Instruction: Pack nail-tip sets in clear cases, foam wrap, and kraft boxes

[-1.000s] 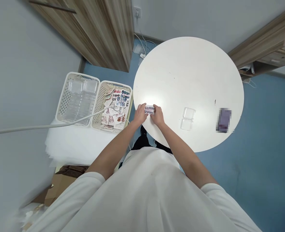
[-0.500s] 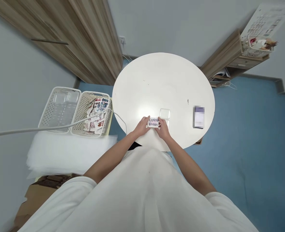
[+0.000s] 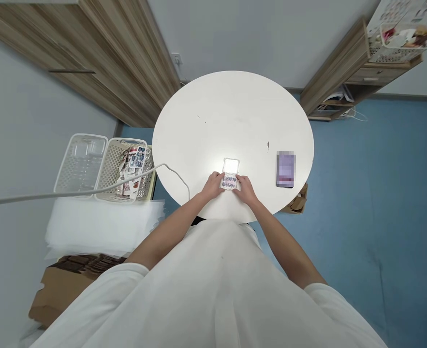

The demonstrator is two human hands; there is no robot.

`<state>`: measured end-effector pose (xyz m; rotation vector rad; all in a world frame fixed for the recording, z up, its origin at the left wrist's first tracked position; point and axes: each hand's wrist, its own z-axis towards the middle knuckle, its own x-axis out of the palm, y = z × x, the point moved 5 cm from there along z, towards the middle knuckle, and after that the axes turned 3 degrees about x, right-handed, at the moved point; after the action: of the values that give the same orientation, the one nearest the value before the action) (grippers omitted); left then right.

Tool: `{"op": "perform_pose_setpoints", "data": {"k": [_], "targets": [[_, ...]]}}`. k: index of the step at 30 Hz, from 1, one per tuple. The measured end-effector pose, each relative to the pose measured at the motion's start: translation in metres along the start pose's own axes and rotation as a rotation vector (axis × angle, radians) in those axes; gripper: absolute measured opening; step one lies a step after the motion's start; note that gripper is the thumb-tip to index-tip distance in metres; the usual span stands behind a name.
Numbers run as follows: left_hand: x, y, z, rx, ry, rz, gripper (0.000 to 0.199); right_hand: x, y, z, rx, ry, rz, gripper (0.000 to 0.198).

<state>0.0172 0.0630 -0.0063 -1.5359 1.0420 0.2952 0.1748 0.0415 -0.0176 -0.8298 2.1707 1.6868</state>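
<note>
A card of press-on nails [image 3: 229,181], with two rows of shiny purplish nails, lies in the base of a clear plastic case on the table. The case's lid [image 3: 231,166] is folded back, away from me. My left hand [image 3: 213,186] grips the left side of the case, its fingertips at the edge of the card. At the opposite side, my right hand [image 3: 245,190] holds the case in the same way, fingers bent. The fingertips partly cover the case's side edges.
The round white table [image 3: 235,106] bears a blurred purple phone-like object [image 3: 286,169] at right. A cable [image 3: 137,178] hangs across its left edge. At left stand a basket of nail cards [image 3: 131,169], a basket of clear cases [image 3: 84,159] and a white sheet stack [image 3: 104,227].
The nail card, held between both hands beside the open case, now sits in the case's base. The case is now in front of me, between my hands. The camera view has shifted slightly.
</note>
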Motion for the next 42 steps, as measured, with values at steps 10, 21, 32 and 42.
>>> {"op": "perform_pose_setpoints", "data": {"k": [10, 21, 32, 42], "targets": [[0.015, 0.006, 0.003, -0.063, 0.017, -0.094, 0.073, 0.003, -0.006, 0.006, 0.024, 0.026, -0.026, 0.063], [0.015, 0.010, -0.013, -0.273, -0.082, -0.266, 0.057, 0.005, -0.006, 0.002, 0.236, -0.024, 0.135, 0.064], [0.002, 0.029, -0.034, -0.492, -0.270, -0.655, 0.023, 0.016, 0.024, -0.017, 0.197, -0.044, 0.375, 0.055], [-0.047, 0.018, -0.060, -0.231, -0.135, -0.920, 0.025, 0.015, 0.072, -0.038, 0.133, -0.133, 0.594, 0.054]]}}
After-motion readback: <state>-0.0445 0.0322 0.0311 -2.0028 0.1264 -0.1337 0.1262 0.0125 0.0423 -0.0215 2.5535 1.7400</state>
